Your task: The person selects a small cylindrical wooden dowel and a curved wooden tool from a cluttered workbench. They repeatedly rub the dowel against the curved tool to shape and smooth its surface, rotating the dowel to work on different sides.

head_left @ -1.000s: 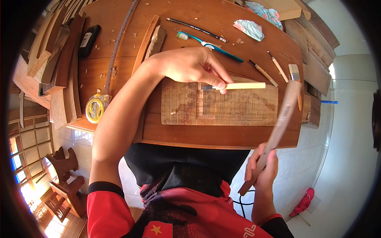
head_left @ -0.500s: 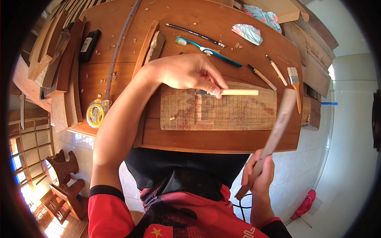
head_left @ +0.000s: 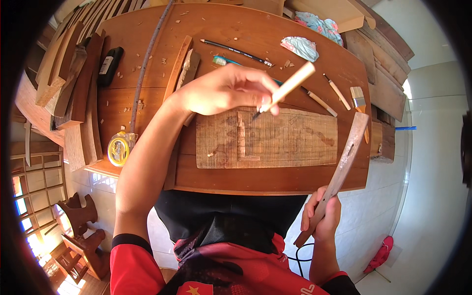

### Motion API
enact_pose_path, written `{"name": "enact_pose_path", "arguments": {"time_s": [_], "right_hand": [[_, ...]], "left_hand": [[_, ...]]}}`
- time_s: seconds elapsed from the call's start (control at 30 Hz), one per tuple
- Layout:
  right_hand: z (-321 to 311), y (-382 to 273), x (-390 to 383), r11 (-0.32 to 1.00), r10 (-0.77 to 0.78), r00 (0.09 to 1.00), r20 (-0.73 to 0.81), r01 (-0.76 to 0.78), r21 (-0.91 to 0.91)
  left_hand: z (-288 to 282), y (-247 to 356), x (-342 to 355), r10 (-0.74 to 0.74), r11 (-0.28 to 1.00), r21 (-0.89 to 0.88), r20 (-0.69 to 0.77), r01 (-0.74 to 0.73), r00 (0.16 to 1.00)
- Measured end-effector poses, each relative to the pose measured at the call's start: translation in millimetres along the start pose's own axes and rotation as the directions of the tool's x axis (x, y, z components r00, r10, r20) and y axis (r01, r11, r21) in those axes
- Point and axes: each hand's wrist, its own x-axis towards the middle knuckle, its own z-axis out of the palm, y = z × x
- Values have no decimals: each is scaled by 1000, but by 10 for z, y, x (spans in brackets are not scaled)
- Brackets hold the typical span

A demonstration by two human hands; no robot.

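My left hand [head_left: 231, 91] is closed on a small wood chisel [head_left: 294, 82], its pale handle tilted up to the right and its dark blade pointing down. The blade tip is over a flat wooden board [head_left: 295, 142] with carved lines on its left part; whether it touches cannot be told. My right hand [head_left: 322, 216] grips a worn wooden bar [head_left: 339, 177] near its lower end, and the bar slants up past the board's right side. Right of the board lie two slim wooden-handled tools [head_left: 320, 102] [head_left: 337, 91] and a paintbrush [head_left: 359, 101].
A pencil [head_left: 236, 52], a toothbrush [head_left: 223, 60] partly behind my left hand, and a crumpled cloth [head_left: 301, 47] lie farther back. At the left are a tape measure [head_left: 118, 150], a long thin rod [head_left: 146, 64] and stacked planks [head_left: 73, 88]. Wood chips dot the table [head_left: 216, 24].
The chisel has gone from lying nearly level to a steep tilt, handle end raised, still in my left hand. The bar in my right hand has slowed from a blur.
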Motion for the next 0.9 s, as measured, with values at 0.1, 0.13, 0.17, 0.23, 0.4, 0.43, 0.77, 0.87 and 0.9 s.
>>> {"name": "enact_pose_path", "arguments": {"time_s": [0.1, 0.13, 0.17, 0.23, 0.4, 0.43, 0.77, 0.87, 0.9], "right_hand": [[49, -220, 52, 981, 84, 994, 74, -70, -184], [133, -373, 87, 946, 133, 990, 42, -115, -304], [76, -411, 125, 864, 89, 992, 88, -33, -503], [80, -450, 244, 731, -149, 979, 139, 203, -651], [541, -638, 957, 562, -405, 808, 427, 589, -581], [695, -694, 1058, 593, -309, 860, 406, 508, -625], [1347, -603, 1412, 391, -169, 870, 464, 491, -778], [1404, -574, 1460, 315, -203, 847, 491, 531, -786], [1416, -569, 1463, 281, -204, 839, 505, 545, -790]], "left_hand": [[-126, -35, -9, 156, 983, 126, -212, -131, 965], [-137, -31, -3, 154, 987, 98, -303, -130, 941], [-143, -20, 0, 147, 989, 69, -392, -131, 908], [-156, 20, 41, 116, 993, 85, -469, -86, 876], [-113, 58, 5, 156, 988, 76, -465, -136, 871], [-122, 46, -14, 177, 984, 62, -462, -167, 869], [-218, -72, 39, 114, 993, 39, -531, -110, 840], [-206, -53, 23, 105, 993, 12, -535, -117, 838], [-214, -49, 15, 99, 993, -4, -537, -120, 838]]}}
